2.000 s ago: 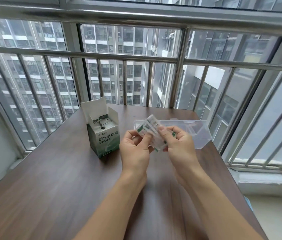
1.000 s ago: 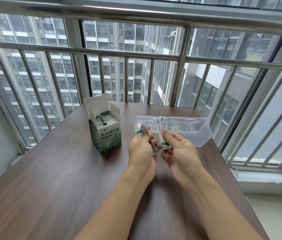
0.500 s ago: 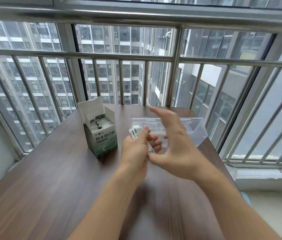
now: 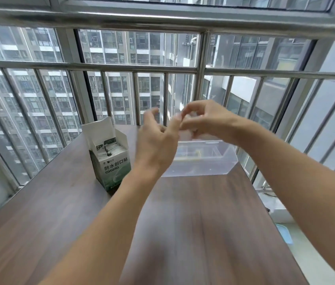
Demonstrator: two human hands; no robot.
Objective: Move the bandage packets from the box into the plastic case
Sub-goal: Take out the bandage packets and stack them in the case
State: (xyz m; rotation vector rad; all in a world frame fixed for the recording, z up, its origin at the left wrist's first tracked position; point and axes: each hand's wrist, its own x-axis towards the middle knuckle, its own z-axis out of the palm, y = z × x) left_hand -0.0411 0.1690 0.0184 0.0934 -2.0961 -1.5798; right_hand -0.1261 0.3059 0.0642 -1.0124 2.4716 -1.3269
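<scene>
- Currently, your left hand is hovering above the table, raised in front of the plastic case, fingers loosely spread and blurred; nothing is showing in its grasp.
- Your right hand is sitting at 3 o'clock of the left one, over the case's far edge, fingertips curling together as if pinching; blur is hiding whether a packet is between them, so you cannot tell.
- The box is standing upright at 9 o'clock of the case, flap open, bandage packets showing packed inside.
- The case is lying open near the table's 1 o'clock corner; something pale and yellowish is lying inside, too indistinct to name.
- Window bars are running behind the table at 12 o'clock.
</scene>
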